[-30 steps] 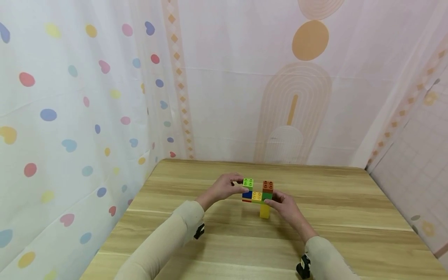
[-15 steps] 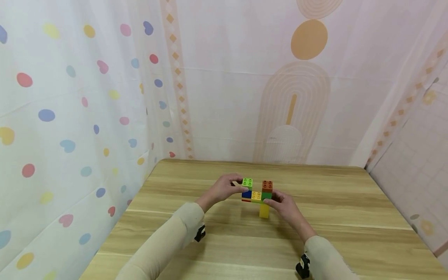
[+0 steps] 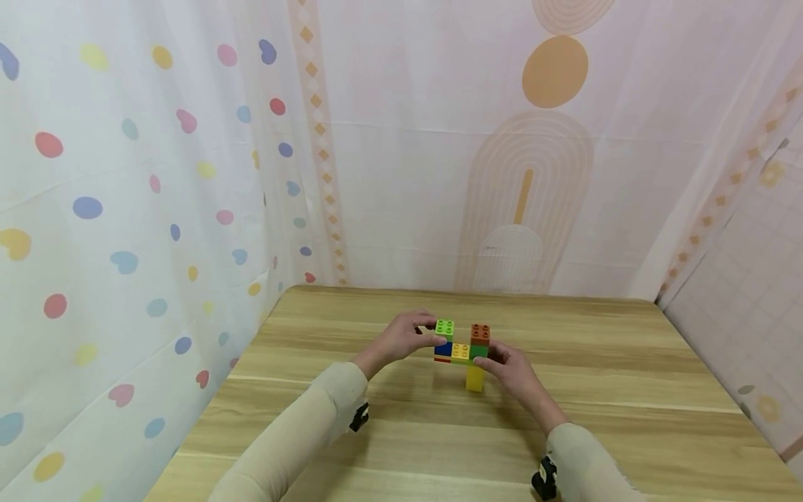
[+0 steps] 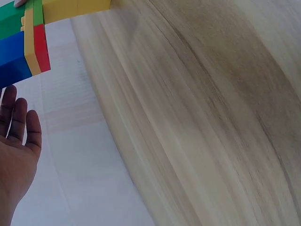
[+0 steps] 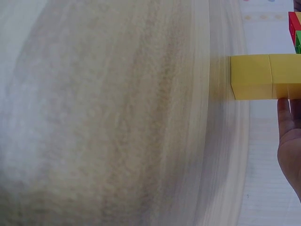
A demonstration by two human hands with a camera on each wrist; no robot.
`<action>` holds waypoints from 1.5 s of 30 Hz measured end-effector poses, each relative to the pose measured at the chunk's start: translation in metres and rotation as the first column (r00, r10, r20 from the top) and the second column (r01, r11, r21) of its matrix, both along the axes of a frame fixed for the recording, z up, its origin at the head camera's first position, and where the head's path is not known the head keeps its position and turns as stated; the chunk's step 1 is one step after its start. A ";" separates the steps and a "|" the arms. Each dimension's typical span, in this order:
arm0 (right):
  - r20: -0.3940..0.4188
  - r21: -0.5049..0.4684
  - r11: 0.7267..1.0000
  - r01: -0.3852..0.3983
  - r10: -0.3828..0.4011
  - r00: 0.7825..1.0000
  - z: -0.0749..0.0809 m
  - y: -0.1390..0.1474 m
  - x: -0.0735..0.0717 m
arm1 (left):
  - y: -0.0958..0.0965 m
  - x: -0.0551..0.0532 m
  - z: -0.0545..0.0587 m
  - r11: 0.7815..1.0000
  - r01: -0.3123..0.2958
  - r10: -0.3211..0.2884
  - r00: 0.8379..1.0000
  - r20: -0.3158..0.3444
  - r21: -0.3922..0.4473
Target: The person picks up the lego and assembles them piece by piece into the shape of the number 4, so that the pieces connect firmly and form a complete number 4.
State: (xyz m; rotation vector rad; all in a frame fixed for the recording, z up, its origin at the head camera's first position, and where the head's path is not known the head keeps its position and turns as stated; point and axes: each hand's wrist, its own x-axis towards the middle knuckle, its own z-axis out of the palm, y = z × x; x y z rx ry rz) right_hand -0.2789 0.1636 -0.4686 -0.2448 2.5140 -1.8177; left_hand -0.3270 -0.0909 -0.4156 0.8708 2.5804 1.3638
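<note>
A toy brick structure [image 3: 461,351] stands on the table on a yellow column [image 5: 254,76] at its right side. Its left end carries a blue brick [image 4: 13,59] with a light green brick [image 3: 445,328] on top; under the blue one run thin yellow and red [image 4: 42,51] layers, clear of the table. On the right a brown brick [image 3: 479,335] tops a green brick [image 3: 479,352]. My left hand [image 3: 401,337] pinches the light green brick between thumb and fingers. My right hand [image 3: 513,371] grips the green brick's side, thumb in front, the other fingers partly hidden behind.
The wood-grain table [image 3: 401,446] reaches back to a patterned curtain [image 3: 401,209], with a dotted curtain [image 3: 144,244] along the left. Black wrist cameras, such as the right one [image 3: 544,478], hang under both sleeves.
Both hands keep their hold on the bricks. The structure stays where it was; only the head view shifts very slightly.
</note>
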 end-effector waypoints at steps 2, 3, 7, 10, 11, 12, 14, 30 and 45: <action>0.008 0.005 1.000 0.000 0.000 1.000 -0.001 0.001 0.000 | 0.001 -0.001 0.000 1.000 0.008 -0.008 1.000 -0.002 -0.006; 0.012 0.006 1.000 0.001 -0.001 1.000 -0.001 0.001 0.000 | 0.001 -0.001 -0.001 1.000 0.011 -0.011 1.000 -0.003 -0.008; 0.012 0.003 1.000 0.000 0.000 1.000 -0.003 0.001 -0.002 | 0.002 -0.001 -0.003 1.000 0.006 -0.007 1.000 -0.013 -0.028; 0.007 0.005 1.000 0.002 -0.002 1.000 -0.003 0.002 -0.003 | 0.001 0.000 -0.005 1.000 0.000 0.000 1.000 -0.008 -0.026; 0.007 0.006 1.000 0.001 -0.002 1.000 -0.003 0.002 -0.003 | 0.001 0.000 -0.005 1.000 -0.002 0.002 1.000 0.000 -0.016; 0.008 0.006 1.000 0.001 -0.001 1.000 -0.003 0.001 -0.003 | 0.000 0.000 -0.006 1.000 -0.005 0.005 1.000 0.009 -0.004; 0.009 0.008 1.000 0.001 -0.001 1.000 -0.003 0.001 -0.003 | 0.000 0.001 -0.006 1.000 -0.014 0.013 0.999 0.033 0.024; 0.008 0.000 1.000 -0.004 0.004 1.000 -0.004 0.000 -0.003 | 0.001 0.000 -0.008 1.000 -0.020 0.020 1.000 0.006 0.004; -0.044 -0.011 1.000 -0.029 0.028 0.999 -0.006 0.002 -0.001 | 0.004 0.002 -0.006 1.000 -0.017 0.017 1.000 0.000 0.015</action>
